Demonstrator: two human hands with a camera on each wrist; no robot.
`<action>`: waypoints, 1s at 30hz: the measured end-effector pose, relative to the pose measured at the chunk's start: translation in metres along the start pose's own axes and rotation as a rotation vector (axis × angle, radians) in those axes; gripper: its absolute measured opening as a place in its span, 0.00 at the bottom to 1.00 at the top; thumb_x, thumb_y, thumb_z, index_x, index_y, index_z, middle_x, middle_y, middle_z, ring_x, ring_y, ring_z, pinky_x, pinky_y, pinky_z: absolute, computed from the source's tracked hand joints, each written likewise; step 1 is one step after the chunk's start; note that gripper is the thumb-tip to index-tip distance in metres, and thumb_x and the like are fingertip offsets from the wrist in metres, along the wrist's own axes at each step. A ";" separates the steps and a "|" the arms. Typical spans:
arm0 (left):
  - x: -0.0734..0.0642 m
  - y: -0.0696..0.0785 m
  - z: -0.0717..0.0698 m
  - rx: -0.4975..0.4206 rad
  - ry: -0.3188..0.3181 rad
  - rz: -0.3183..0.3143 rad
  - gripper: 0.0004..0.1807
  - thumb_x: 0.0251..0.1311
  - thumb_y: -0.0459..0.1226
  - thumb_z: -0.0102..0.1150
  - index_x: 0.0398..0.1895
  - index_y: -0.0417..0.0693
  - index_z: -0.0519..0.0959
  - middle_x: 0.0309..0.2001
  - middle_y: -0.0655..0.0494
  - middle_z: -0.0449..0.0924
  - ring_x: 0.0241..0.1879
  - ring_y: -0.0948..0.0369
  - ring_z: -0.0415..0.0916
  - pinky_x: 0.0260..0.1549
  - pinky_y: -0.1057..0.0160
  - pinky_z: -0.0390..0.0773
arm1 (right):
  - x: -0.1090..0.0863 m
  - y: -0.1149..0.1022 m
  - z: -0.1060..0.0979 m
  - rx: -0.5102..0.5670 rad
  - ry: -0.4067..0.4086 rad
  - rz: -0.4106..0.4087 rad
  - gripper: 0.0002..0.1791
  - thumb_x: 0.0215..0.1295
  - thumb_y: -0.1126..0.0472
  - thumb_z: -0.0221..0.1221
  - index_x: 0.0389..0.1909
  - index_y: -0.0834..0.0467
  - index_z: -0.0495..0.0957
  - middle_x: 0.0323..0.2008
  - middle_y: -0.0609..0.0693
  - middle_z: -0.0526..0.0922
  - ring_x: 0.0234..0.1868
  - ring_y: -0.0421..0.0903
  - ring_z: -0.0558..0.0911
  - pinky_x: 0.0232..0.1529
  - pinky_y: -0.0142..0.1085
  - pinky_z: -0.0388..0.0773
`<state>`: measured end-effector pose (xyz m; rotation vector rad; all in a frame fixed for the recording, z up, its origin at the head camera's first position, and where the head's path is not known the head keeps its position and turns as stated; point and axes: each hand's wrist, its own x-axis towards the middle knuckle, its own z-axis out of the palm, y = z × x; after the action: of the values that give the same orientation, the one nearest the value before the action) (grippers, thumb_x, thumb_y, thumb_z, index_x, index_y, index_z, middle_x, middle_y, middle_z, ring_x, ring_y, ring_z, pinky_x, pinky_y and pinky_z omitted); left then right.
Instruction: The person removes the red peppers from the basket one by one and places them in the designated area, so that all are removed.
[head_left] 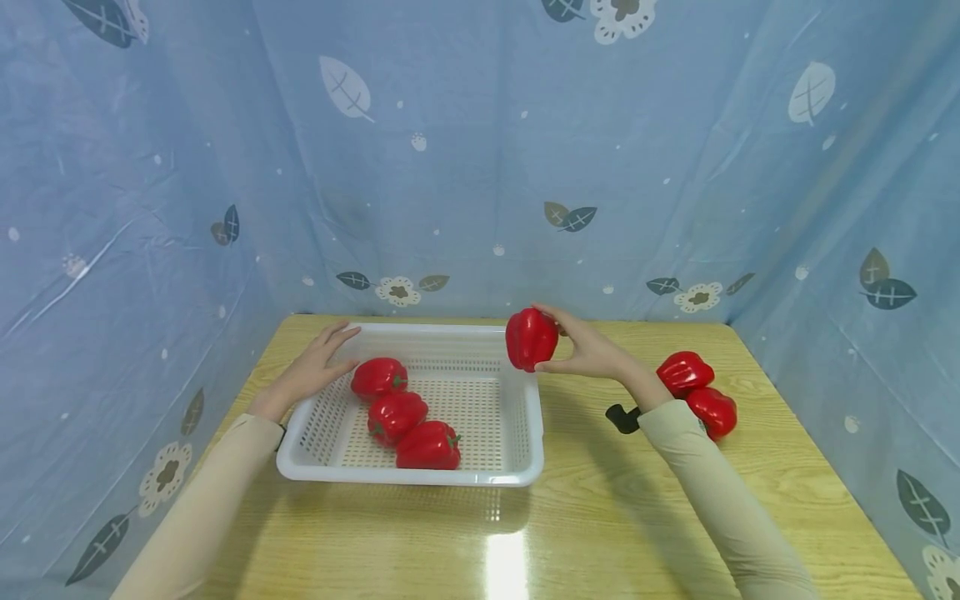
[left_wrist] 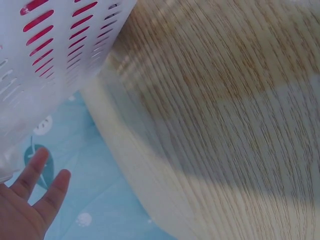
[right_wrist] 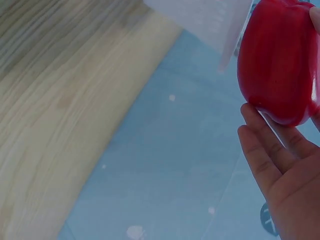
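Note:
My right hand holds a red bell pepper between thumb and fingers, above the right rim of a white plastic basket. In the right wrist view the bell pepper stands upright against the fingertips. Over the basket's left rim, my left hand has its fingers spread and grips nothing. Inside the basket, toward the left, three red bell peppers lie in a slanting row: one at the back, a middle pepper and a front pepper.
On the wooden table, right of the basket, lie two more red bell peppers, a rear one and a front one, partly behind the right forearm. A black object sits beside that forearm. Blue patterned cloth encloses the back and sides.

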<state>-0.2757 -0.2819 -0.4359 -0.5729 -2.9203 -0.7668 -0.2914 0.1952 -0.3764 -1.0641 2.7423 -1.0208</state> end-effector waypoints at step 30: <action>-0.002 0.002 0.002 0.019 0.011 -0.003 0.35 0.63 0.50 0.52 0.70 0.49 0.56 0.71 0.39 0.44 0.68 0.38 0.45 0.59 0.31 0.52 | -0.057 0.048 -0.023 -0.179 0.019 0.151 0.53 0.46 0.42 0.69 0.70 0.53 0.52 0.64 0.55 0.66 0.59 0.54 0.69 0.54 0.57 0.71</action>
<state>-0.2734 -0.2800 -0.4370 -0.5614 -2.9152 -0.7390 -0.2815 0.2695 -0.3982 -0.8518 2.9216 -0.7822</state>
